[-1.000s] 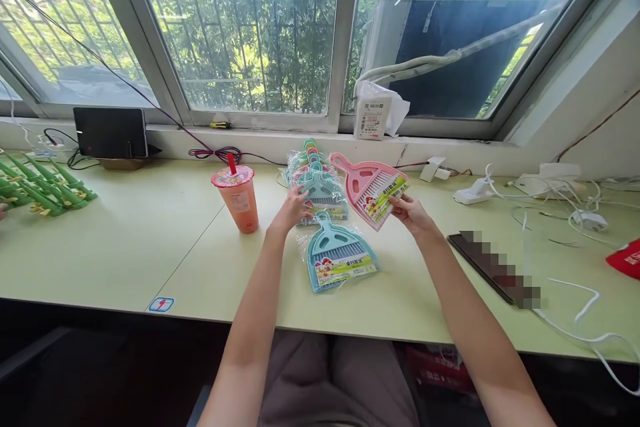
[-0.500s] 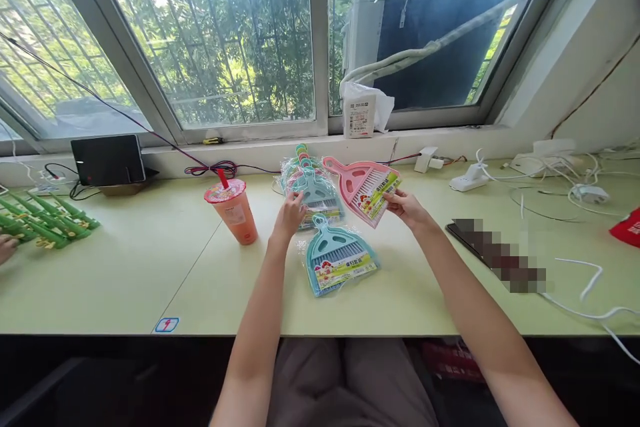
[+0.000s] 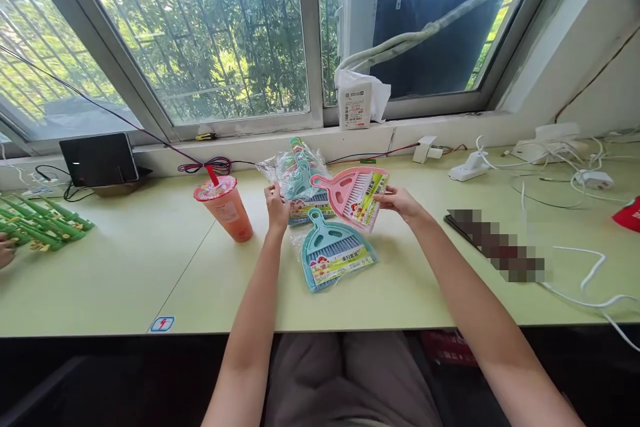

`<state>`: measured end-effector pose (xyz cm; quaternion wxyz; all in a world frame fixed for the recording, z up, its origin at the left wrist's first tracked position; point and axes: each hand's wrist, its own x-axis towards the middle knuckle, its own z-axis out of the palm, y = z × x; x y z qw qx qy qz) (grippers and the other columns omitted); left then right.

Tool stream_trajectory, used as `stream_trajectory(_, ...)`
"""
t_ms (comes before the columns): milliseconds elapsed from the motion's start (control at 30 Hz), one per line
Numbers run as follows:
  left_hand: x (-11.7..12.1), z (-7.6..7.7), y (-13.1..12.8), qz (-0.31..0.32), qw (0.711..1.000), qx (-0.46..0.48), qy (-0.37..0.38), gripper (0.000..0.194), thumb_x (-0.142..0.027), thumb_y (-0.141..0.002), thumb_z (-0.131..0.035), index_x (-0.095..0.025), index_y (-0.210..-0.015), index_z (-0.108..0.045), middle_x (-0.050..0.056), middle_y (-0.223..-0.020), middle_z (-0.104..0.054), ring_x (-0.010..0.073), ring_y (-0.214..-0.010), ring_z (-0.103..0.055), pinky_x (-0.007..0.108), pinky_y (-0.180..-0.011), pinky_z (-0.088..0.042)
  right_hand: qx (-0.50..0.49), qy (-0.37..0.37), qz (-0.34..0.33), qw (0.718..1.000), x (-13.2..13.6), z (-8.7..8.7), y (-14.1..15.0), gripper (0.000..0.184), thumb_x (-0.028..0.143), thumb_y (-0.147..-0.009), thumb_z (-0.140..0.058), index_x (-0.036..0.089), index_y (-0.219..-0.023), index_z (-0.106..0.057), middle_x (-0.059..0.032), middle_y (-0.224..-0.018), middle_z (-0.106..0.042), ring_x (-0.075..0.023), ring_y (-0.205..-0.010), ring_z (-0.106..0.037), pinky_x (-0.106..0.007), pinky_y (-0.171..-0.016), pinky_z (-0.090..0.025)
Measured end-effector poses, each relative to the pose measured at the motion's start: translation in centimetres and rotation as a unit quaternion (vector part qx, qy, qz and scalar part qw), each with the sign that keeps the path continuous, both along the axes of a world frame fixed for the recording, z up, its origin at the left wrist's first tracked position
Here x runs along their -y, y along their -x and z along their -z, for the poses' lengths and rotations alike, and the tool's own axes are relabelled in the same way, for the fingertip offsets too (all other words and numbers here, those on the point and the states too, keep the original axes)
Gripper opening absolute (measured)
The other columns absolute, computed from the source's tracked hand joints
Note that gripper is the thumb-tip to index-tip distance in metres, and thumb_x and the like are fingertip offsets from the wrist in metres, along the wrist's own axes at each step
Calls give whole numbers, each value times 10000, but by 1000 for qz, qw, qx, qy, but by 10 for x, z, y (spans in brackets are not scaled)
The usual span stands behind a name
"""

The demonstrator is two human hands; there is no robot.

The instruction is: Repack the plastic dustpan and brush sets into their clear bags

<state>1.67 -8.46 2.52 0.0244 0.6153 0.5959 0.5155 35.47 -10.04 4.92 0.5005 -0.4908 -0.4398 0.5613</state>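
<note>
My right hand (image 3: 399,201) is closed on the lower right edge of a pink dustpan and brush set (image 3: 343,188), whose handle points left. The set is tilted, with a printed label across its bristles. My left hand (image 3: 277,208) pinches the clear plastic bag (image 3: 273,168) at the left side of a pile of bagged dustpan sets (image 3: 303,180). Part of the pile is hidden behind the pink set. Nearer the table edge lies a light blue dustpan and brush set (image 3: 336,250) in clear wrapping, flat, handle away from me.
An orange drink cup (image 3: 233,217) with a red straw stands left of my left hand. A tablet (image 3: 99,160) leans at the back left. Green bamboo-like pieces (image 3: 45,221) lie far left by another person's hand (image 3: 6,250). White cables and a charger (image 3: 469,165) lie right.
My left hand has shifted slightly left, and the plastic bag now spreads out leftward from the pile. The pink set has turned a little and sits lower, nearer the blue set. The view has shifted slightly.
</note>
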Motion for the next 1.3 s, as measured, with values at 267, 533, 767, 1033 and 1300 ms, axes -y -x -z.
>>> stream_trajectory(267, 12, -2, -9, -65, 996, -58, 2, 441, -192, -862, -537, -170, -1301, -570, 123, -1094, -529, 168, -740, -581, 348, -758, -522, 31, 10, -23, 999, 7, -1, 6, 246, 87, -631, -803, 137, -857, -721, -69, -811, -759, -179, -682, -707, -319, -726, -601)
stream_trajectory(533, 7, -5, -5, -93, 990, 102, -42, 212, -193, -779, -628, -165, -972, -712, 86, -1042, -599, 151, -772, -628, 328, -828, -524, -4, 20, 78, 997, -3, 12, 5, 158, 75, -701, -737, 146, -830, -678, -45, -737, -747, -161, -617, -700, -348, -763, -607)
stream_trajectory(767, 2, -5, 1, -63, 962, 264, -17, 153, -295, -732, -696, -149, -773, -677, 108, -1007, -668, 176, -790, -658, 345, -792, -541, 3, -1, 21, 1000, 1, 14, 15, 236, 112, -630, -803, 147, -840, -701, -67, -788, -757, -187, -646, -709, -349, -733, -611)
stream_trajectory(1033, 18, -9, -43, 45, 967, 239, -74, 195, -377, -851, -574, -182, -850, -596, 95, -1041, -669, 189, -999, -641, 333, -888, -510, -13, -8, 21, 1000, 15, -2, 33, 260, 157, -613, -841, 160, -817, -680, -59, -744, -750, -187, -618, -701, -325, -653, -611)
stream_trajectory(1300, 40, -13, -73, 34, 961, 248, -117, 186, -328, -916, -479, -194, -1020, -555, 116, -1201, -595, 184, -1014, -631, 301, -806, -523, -43, -33, 128, 990, 18, -2, 31, 242, 192, -660, -808, 181, -847, -656, -22, -783, -744, -133, -604, -678, -278, -667, -607)
